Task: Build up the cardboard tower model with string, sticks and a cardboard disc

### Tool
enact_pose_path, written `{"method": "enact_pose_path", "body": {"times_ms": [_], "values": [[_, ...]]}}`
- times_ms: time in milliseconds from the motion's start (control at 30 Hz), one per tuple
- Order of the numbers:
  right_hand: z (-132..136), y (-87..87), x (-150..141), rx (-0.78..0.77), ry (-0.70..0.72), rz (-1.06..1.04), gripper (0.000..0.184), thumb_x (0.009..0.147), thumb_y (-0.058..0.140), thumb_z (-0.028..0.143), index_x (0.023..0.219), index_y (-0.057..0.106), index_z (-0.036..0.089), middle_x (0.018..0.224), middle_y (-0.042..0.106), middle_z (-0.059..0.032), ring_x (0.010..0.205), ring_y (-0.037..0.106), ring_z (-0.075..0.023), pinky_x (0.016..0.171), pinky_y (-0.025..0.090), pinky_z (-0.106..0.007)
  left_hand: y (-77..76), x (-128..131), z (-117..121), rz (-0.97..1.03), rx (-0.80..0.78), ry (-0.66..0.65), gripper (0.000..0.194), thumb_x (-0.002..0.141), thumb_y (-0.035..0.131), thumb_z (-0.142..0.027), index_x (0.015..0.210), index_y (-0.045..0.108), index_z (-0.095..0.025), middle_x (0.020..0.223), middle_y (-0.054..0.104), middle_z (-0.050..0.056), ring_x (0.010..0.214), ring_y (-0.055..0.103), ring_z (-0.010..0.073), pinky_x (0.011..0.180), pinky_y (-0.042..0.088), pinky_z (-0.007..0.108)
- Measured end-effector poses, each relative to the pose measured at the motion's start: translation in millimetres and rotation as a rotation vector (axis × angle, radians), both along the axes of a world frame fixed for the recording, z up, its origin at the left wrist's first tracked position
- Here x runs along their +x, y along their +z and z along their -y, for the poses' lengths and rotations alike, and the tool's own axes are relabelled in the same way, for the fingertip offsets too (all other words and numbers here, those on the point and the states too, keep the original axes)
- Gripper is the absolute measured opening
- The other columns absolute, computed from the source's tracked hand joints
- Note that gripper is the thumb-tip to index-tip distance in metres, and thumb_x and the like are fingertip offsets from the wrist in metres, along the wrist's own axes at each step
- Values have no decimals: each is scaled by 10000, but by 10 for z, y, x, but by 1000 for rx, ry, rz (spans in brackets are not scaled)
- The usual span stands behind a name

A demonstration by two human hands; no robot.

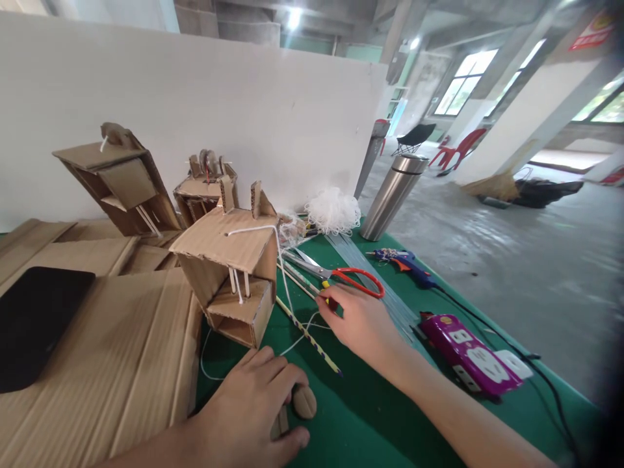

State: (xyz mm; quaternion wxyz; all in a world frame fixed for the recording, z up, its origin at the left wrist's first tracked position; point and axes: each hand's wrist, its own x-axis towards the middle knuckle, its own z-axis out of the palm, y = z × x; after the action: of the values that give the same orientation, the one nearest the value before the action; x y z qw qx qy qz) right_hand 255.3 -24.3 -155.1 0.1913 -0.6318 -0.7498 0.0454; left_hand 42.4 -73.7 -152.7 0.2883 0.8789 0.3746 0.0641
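Note:
My right hand point(361, 322) pinches a yellow-and-black tool point(327, 294) between thumb and fingers; most of the tool is hidden. Just beyond it lie open scissors point(361, 279) with red handles. On the green table, my left hand point(258, 403) rests with thumb and fingers apart, beside a round cardboard disc point(305, 402). A small cardboard strip point(280, 422) shows partly under this hand. In front stands a cardboard box structure point(229, 244) with a white string point(253, 229) through its top. A yellow striped stick point(312, 338) lies between the hands.
Two more cardboard models point(129, 175) stand behind, near a white panel point(195, 97). Cardboard sheets point(146, 331) and a black flat object point(41, 325) lie left. Rightward are a steel flask point(394, 198), glue gun point(407, 265), clear glue sticks point(375, 279) and purple power strip point(470, 354).

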Motion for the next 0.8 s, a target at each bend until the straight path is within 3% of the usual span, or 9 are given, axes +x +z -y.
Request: {"method": "enact_pose_path", "body": {"times_ms": [67,133,233,367,533,700,800], "values": [[-132,49,9,-76,-47,123,201,945,499,220,884,687,189,990,719,-90,917,675,-254,672,426,-300,-21,3,-3,-7,5,5,378,675,743,-151,1030,617,-176,881,637,32,861,547,254,833,448,434],[-270,94,0,-166,-55,175,182,925,520,222,881,690,174,978,719,-112,883,686,-266,624,413,-300,-37,7,-3,-12,21,3,425,679,732,-137,1085,605,-166,883,639,41,866,549,260,843,449,449],[-447,143,-41,-258,-68,182,158,873,565,237,836,695,156,811,721,-127,740,693,-271,556,382,-300,-46,7,1,-21,25,6,459,678,728,-129,1117,599,-160,878,640,44,872,554,263,858,449,461],[-602,172,-103,-364,-56,147,150,762,633,227,623,659,175,620,666,-108,635,657,-256,519,351,-297,-51,-3,4,-12,25,1,449,681,717,-133,1114,603,-160,889,641,51,878,558,267,859,449,464],[-705,187,-120,-381,-28,-27,294,724,644,280,481,493,210,491,538,-32,498,532,-172,464,277,-286,-56,-5,-21,-10,26,-7,454,667,730,-159,1101,600,-166,902,655,49,858,559,262,841,450,452],[-765,346,-19,-260,-55,-304,150,781,549,305,672,519,207,595,549,12,525,499,-131,467,310,-250,-64,-21,-35,12,63,-16,426,670,727,-196,1075,598,-177,843,649,29,804,558,239,794,461,398],[-712,465,128,-246,-56,-442,152,816,512,319,722,529,201,590,548,26,513,509,-119,466,347,-232,-105,-44,-34,77,114,-32,419,675,717,-192,1074,591,-176,811,640,16,768,553,221,753,458,359]]}}
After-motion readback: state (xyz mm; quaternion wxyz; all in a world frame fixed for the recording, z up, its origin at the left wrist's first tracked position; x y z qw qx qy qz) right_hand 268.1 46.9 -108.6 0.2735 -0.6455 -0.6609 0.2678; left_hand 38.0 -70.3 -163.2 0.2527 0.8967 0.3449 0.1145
